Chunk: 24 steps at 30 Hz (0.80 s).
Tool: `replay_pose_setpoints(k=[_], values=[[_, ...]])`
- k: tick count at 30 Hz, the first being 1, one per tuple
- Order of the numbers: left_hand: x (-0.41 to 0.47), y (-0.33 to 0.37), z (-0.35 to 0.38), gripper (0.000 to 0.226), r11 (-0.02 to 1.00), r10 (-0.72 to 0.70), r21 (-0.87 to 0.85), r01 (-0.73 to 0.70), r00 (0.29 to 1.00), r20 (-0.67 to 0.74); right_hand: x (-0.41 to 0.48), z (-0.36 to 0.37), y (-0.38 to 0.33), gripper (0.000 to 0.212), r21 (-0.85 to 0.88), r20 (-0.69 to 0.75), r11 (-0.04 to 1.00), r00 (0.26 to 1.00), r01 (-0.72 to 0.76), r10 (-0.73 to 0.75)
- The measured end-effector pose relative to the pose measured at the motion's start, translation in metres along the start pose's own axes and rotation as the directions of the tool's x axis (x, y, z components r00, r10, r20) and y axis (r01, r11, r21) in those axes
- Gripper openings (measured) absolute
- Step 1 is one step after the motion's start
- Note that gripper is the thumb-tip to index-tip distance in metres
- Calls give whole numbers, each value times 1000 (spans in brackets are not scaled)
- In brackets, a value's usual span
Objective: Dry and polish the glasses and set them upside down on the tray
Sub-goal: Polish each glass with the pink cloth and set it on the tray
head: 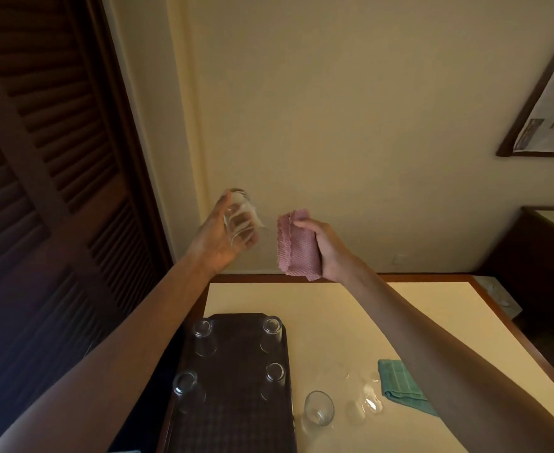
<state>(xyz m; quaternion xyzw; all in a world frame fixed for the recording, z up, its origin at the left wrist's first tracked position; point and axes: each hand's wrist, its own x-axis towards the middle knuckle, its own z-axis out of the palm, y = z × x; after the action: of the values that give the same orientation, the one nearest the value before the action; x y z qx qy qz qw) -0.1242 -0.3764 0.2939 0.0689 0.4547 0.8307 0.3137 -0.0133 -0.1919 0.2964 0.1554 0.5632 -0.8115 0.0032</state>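
Left hand (218, 238) grips a glass (241, 220) held high, right hand (326, 248) clutches the cloth (297, 246); a wet slip could smash it on the counter (350, 322).

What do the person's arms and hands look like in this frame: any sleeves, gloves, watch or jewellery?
Two bare hands, no gloves. The left hand and right hand show no watch or bracelet at the wrists. The left forearm and right forearm are uncovered to the picture's edge, with no sleeve in view. The fingers are partly hidden, so rings cannot be ruled out.
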Motion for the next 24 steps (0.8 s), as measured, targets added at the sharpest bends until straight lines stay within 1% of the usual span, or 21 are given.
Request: replay_pose_setpoints(k=[2,4,6,7,9,10,12,13,15,17,19,20,22,24], values=[[-2,-7,6,46,998,-53,19,54,998,-38,0,0,-3,20,-82,-61,997,998,-2,-3],[-4,-14,11,49,993,-116,22,118,992,-52,0,-2,-7,21,-157,-91,987,995,21,-35],[-6,-19,14,48,987,-158,25,159,987,-39,0,-3,-13,24,-208,-78,978,996,23,-40],[-6,-21,16,45,984,-173,28,174,985,-18,0,-3,-17,30,-219,-60,976,998,10,-24],[-6,-24,19,39,983,-179,32,178,984,17,-1,-4,-24,48,-210,-45,977,999,-24,15],[-6,-25,21,37,985,-169,37,169,985,14,-2,-4,-28,52,-179,-55,983,998,-35,26],[-6,-27,25,35,986,-153,65,153,988,-3,-4,-4,-32,45,-136,-125,990,992,-33,16],[-7,-29,27,35,986,-141,91,140,990,1,-5,-2,-32,37,-149,-161,989,987,-7,-17],[-8,-33,31,37,981,-110,162,108,994,3,-5,1,-31,20,-232,-197,969,972,80,-127],[-7,-40,34,40,976,-72,203,73,997,-12,-3,2,-27,16,-377,-203,911,945,166,-256],[-8,-44,39,35,974,-23,225,24,1000,-9,-2,6,-25,12,-503,-165,827,912,250,-376],[-8,-46,42,33,971,1,239,1,1000,-8,-1,8,-23,15,-535,-145,795,896,286,-421],[-9,-48,48,32,970,20,244,-14,999,-24,2,9,-19,28,-574,-144,746,855,338,-498],[-7,-50,49,31,971,23,237,-12,999,-40,4,9,-15,34,-582,-138,724,833,370,-536]])
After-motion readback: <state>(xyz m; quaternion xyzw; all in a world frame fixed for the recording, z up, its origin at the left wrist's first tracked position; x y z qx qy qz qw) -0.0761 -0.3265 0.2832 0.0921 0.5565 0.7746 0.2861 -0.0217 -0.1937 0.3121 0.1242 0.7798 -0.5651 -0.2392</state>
